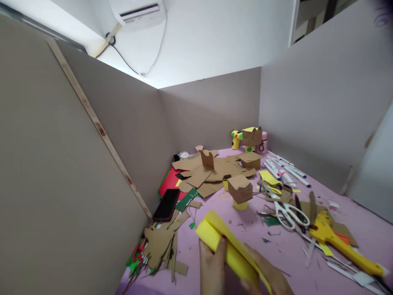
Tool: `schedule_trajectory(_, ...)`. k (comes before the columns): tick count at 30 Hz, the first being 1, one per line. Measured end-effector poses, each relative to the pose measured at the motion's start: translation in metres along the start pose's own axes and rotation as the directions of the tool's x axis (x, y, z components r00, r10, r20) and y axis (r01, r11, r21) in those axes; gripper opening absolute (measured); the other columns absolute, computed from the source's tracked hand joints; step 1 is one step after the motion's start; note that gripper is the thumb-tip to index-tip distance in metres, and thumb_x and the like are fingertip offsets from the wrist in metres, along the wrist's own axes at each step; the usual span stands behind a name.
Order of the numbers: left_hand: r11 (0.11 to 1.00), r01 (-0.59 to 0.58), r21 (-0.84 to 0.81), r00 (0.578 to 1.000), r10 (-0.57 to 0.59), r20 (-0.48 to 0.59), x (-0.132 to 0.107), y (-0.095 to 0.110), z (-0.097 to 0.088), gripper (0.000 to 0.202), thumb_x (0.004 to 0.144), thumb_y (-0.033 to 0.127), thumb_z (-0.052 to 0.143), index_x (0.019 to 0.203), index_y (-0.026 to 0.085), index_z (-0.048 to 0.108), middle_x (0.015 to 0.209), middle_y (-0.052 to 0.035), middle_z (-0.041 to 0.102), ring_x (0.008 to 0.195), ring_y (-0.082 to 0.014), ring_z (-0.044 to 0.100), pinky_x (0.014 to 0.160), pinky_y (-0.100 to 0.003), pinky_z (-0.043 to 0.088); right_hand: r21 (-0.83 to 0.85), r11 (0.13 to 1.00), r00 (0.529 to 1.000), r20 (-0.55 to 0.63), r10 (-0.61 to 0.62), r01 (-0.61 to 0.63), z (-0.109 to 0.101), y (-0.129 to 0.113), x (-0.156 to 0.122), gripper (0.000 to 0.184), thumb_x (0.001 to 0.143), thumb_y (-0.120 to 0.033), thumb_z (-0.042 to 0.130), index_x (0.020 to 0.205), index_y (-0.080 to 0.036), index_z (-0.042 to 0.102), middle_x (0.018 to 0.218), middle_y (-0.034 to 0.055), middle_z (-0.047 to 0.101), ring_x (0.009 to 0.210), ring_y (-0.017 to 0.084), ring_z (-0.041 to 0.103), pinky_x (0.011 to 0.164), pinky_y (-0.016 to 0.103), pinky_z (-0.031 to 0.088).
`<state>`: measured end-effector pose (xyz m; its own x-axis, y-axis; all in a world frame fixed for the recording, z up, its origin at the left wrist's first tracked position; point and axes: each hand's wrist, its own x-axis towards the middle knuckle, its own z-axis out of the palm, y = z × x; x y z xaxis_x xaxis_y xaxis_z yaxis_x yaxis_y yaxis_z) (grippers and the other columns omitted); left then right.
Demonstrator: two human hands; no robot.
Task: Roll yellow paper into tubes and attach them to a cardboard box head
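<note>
Steering from afar, I have the rolled yellow sheet [238, 263] over the pink table [211, 203], toward its near edge, axis slanting far-left to near-right; my left hand [213, 260], nearer the far end, and right hand [266, 266] both clamp it

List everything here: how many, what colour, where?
Rolled sheet: one, yellow, in both hands
Glue gun: one, yellow, right
Scissors: one pair, white-handled, right
Markers: several, white, right
Phone: one, black, left
Red sheet: one, red, left
Cardboard pieces: many, brown, across table
Cardboard boxes: several, brown, centre and back
Jar: one, pink, back right
Table: one, pinkish, underneath
Partitions: several, grey, around table
Air conditioner: one, white, top
Left hand: one, bare, lower centre
Right hand: one, bare, beside it
</note>
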<state>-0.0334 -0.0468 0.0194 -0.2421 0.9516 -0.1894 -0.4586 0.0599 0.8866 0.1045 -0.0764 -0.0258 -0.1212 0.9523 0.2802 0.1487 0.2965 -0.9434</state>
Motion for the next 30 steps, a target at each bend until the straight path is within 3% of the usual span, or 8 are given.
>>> schedule_trajectory(3,0.997,0.048,-0.060,0.997,-0.052,-0.065,-0.010,-0.005,0.007,0.045,0.057,0.030,0.081,0.091,0.021,0.054,0.078,0.0000,0.064,0.074,-0.0176,0.063,0.068,-0.026,0.049,-0.232,0.893,0.921,0.147,-0.361,0.387,-0.003,0.010,-0.004,0.059,0.080,-0.029,0.063,0.136,-0.036,0.044,0.136,0.0022,0.052,0.119,0.031,0.053,0.097,0.041,0.047)
schedule_trajectory(6,0.992,0.050,-0.112,0.995,-0.059,-0.078,-0.022,-0.007,0.013,0.032,0.063,0.027,0.075,0.086,0.020,0.054,0.069,0.0035,0.060,0.064,-0.0125,0.058,0.062,-0.022,0.046,-0.210,0.882,0.901,0.200,-0.384,0.423,-0.006,0.008,-0.006,0.062,0.082,-0.032,0.061,0.140,-0.028,0.039,0.136,0.0079,0.052,0.119,0.031,0.053,0.097,0.039,0.046)
schedule_trajectory(10,0.993,0.048,-0.108,0.999,-0.047,0.010,-0.036,-0.009,0.016,0.035,0.065,0.029,0.074,0.093,0.019,0.055,0.075,-0.0007,0.065,0.071,-0.0160,0.062,0.063,-0.023,0.047,0.131,0.991,0.995,0.105,-0.003,-0.011,-0.001,-0.005,-0.019,0.050,0.087,-0.046,0.050,0.131,-0.022,0.053,0.128,0.0115,0.061,0.118,0.030,0.054,0.099,0.039,0.044)
schedule_trajectory(13,0.987,0.108,-0.117,0.992,-0.100,0.073,-0.045,-0.014,0.015,0.043,0.063,0.031,0.077,0.097,0.017,0.054,0.078,-0.0042,0.067,0.072,-0.0203,0.065,0.063,-0.027,0.048,0.410,0.826,0.922,0.200,0.332,-0.386,0.005,-0.012,-0.033,0.065,0.080,-0.061,0.053,0.122,-0.012,0.060,0.113,0.0174,0.068,0.107,0.035,0.062,0.090,0.044,0.050)
schedule_trajectory(15,0.982,0.142,-0.127,0.989,-0.136,0.056,-0.050,-0.018,0.014,0.043,0.065,0.031,0.077,0.096,0.017,0.052,0.075,-0.0039,0.067,0.069,-0.0202,0.066,0.062,-0.027,0.049,0.435,0.783,0.895,0.233,0.380,-0.445,0.003,-0.014,-0.040,0.067,0.078,-0.063,0.052,0.118,-0.011,0.063,0.109,0.0182,0.070,0.103,0.036,0.063,0.084,0.046,0.053)
schedule_trajectory(20,0.966,0.114,-0.232,0.992,-0.121,-0.018,-0.061,-0.026,0.014,0.039,0.070,0.033,0.074,0.096,0.019,0.049,0.069,-0.0005,0.065,0.064,-0.0166,0.064,0.060,-0.026,0.050,-0.028,0.998,0.994,0.094,-0.058,0.061,-0.018,-0.005,-0.054,0.039,0.092,-0.033,0.043,0.127,-0.023,0.057,0.106,0.0110,0.070,0.100,0.026,0.064,0.093,0.039,0.048)
schedule_trajectory(25,0.949,0.082,-0.303,0.987,-0.120,-0.109,-0.071,-0.032,0.013,0.029,0.074,0.037,0.070,0.081,0.020,0.048,0.060,0.0037,0.058,0.051,-0.0108,0.057,0.048,-0.021,0.046,-0.271,0.862,0.893,0.271,-0.359,0.428,-0.024,-0.002,-0.073,0.061,0.084,-0.005,0.035,0.141,-0.028,0.037,0.104,0.0103,0.068,0.087,0.021,0.068,0.073,0.030,0.056)
schedule_trajectory(30,0.967,0.084,-0.240,0.982,-0.121,-0.148,-0.082,-0.039,0.010,0.026,0.080,0.040,0.063,0.078,0.019,0.048,0.058,0.0036,0.056,0.050,-0.0105,0.055,0.046,-0.020,0.045,-0.464,0.732,0.867,0.248,-0.433,0.498,-0.016,-0.017,-0.088,0.045,0.084,-0.016,0.051,0.128,-0.014,0.050,0.115,0.0184,0.066,0.100,0.026,0.067,0.080,0.031,0.056)
